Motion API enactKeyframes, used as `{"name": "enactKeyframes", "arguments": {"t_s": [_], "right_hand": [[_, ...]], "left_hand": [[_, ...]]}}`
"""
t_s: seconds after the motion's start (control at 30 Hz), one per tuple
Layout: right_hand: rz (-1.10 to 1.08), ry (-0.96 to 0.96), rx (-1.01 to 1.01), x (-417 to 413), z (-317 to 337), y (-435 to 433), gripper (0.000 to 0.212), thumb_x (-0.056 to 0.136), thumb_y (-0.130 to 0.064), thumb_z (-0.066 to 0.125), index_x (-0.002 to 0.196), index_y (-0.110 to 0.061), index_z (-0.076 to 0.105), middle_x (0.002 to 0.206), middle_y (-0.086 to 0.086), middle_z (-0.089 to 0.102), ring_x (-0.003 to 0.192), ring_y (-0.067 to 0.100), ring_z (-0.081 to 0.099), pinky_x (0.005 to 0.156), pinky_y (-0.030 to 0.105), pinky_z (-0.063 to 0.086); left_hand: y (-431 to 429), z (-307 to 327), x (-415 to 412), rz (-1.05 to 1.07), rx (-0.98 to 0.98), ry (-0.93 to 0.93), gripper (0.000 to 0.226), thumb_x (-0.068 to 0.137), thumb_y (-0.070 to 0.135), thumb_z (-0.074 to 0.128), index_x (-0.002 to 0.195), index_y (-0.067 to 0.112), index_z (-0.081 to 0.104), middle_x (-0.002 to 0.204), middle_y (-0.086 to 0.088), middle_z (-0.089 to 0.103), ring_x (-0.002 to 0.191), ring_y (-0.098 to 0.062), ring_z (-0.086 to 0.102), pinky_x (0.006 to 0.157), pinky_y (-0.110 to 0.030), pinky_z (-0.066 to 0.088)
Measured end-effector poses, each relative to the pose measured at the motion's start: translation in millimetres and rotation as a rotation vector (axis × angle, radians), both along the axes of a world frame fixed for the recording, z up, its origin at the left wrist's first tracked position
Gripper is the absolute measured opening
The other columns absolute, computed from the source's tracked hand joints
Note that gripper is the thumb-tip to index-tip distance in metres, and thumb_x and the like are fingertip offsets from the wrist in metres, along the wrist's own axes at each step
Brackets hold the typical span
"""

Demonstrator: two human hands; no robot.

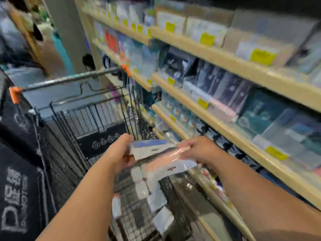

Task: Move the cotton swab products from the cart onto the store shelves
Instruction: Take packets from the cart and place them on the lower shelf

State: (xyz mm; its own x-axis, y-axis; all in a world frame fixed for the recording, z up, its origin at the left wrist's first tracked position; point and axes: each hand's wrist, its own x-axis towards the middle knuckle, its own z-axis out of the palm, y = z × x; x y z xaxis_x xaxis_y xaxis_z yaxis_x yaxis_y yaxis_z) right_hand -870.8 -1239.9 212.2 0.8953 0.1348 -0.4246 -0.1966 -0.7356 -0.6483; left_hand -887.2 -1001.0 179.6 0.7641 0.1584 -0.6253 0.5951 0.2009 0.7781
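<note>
Packets of cotton swab products in clear plastic with white and pink card headers (161, 153) sit at lower centre of the frame, held fanned above the black wire shopping cart (97, 119). The left hand (119, 153) has its fingers curled shut around the left end of the packets, thumb on top. The right hand (198, 150) pinches the pink upper packet at its right end, fingers closed on it. Judgement: the two-handed hold serves to separate one packet from the bundle. More white-headed packets (147, 193) lie below in the cart, near bottom centre. The light wooden store shelves with yellow price labels (225, 122) fill the right of the frame, just beside the cart, and so within reach. Motion blur hides the print on the packets.
</note>
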Motion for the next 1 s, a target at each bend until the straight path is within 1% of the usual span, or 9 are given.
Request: {"name": "enactKeyframes", "arguments": {"t_s": [0.17,0.27,0.33,0.43,0.5,0.67,0.83,0.9,1.0], "right_hand": [[-0.178,-0.064,0.104,-5.9,50.8,-49.7,0.019,0.073,-0.015,0.079,0.091,-0.012,0.075,0.078,0.009,0.066,0.064,0.02,0.061,0.057,0.028,0.049],[-0.241,-0.01,0.191,-14.7,63.1,-69.8,0.022,0.073,-0.008,0.078,0.095,-0.004,0.074,0.076,0.011,0.065,0.05,0.013,0.061,0.044,0.02,0.048],[-0.302,0.03,0.266,-20.4,65.1,-79.4,0.025,0.071,-0.005,0.079,0.095,0.0,0.073,0.078,0.012,0.067,0.055,0.014,0.065,0.051,0.024,0.053],[-0.322,0.074,0.336,-27.5,70.0,-88.9,0.028,0.071,-0.004,0.078,0.096,0.004,0.071,0.072,0.012,0.066,0.051,0.012,0.065,0.05,0.023,0.053],[-0.301,0.092,0.342,-31.5,79.2,-90.3,0.03,0.072,-0.006,0.079,0.099,0.005,0.07,0.07,0.01,0.065,0.05,0.011,0.064,0.05,0.023,0.055],[-0.232,0.139,0.409,-34.1,98.3,-98.9,0.035,0.074,-0.016,0.08,0.101,0.003,0.068,0.081,0.008,0.07,0.077,0.016,0.069,0.085,0.031,0.057],[-0.109,0.092,0.274,-37.8,116.5,-101.3,0.064,0.067,-0.015,0.084,0.122,0.002,0.057,0.117,0.015,0.064,0.1,0.021,0.064,0.094,0.032,0.051],[-0.099,0.047,0.206,-36.4,117.8,-99.7,0.067,0.058,-0.014,0.087,0.118,0.0,0.06,0.112,0.017,0.067,0.093,0.022,0.063,0.085,0.033,0.051],[-0.197,-0.106,0.078,-36.8,117.0,-99.4,0.047,0.064,-0.005,0.082,0.108,-0.002,0.066,0.1,0.014,0.071,0.074,0.018,0.064,0.063,0.027,0.054]], "left_hand": [[-37.5,43.5,13.8,-0.166,0.01,-0.083,0.035,0.083,-0.007,0.034,0.105,0.01,0.053,0.075,-0.008,0.055,0.062,-0.022,0.049,0.047,-0.026,0.047],[-53.2,53.6,24.9,-0.386,0.204,-0.198,0.054,0.077,-0.021,0.054,0.117,0.015,0.049,0.111,-0.018,0.058,0.082,-0.029,0.058,0.057,-0.034,0.054],[-63.5,63.6,32.7,-0.57,0.516,-0.266,0.06,0.072,-0.005,0.076,0.12,0.02,0.05,0.124,-0.013,0.052,0.094,-0.027,0.058,0.074,-0.036,0.051],[-82.3,82.9,39.4,-0.659,1.085,-0.382,0.057,0.074,0.028,0.08,0.124,0.022,0.052,0.118,-0.004,0.061,0.099,-0.022,0.06,0.075,-0.029,0.048],[-90.9,98.1,39.1,-0.6,1.264,-0.418,0.048,0.076,0.041,0.075,0.115,0.022,0.056,0.102,-0.002,0.066,0.09,-0.023,0.062,0.072,-0.031,0.052],[-100.4,131.3,36.4,-0.553,1.553,-0.323,0.033,0.082,0.054,0.062,0.088,0.022,0.057,0.076,0.002,0.059,0.073,-0.02,0.061,0.067,-0.032,0.055],[-82.7,131.5,42.1,-0.471,1.523,-0.348,0.053,0.072,0.077,0.053,0.073,0.024,0.056,0.093,-0.003,0.049,0.096,-0.026,0.055,0.079,-0.037,0.05],[-73.3,123.5,41.0,-0.409,1.181,-0.414,0.051,0.075,0.07,0.058,0.069,0.019,0.054,0.089,-0.008,0.056,0.088,-0.029,0.057,0.074,-0.037,0.048],[-63.4,108.7,35.2,-0.301,0.695,-0.467,0.035,0.086,0.051,0.062,0.085,0.016,0.064,0.087,-0.007,0.068,0.079,-0.024,0.063,0.071,-0.035,0.049]]}}
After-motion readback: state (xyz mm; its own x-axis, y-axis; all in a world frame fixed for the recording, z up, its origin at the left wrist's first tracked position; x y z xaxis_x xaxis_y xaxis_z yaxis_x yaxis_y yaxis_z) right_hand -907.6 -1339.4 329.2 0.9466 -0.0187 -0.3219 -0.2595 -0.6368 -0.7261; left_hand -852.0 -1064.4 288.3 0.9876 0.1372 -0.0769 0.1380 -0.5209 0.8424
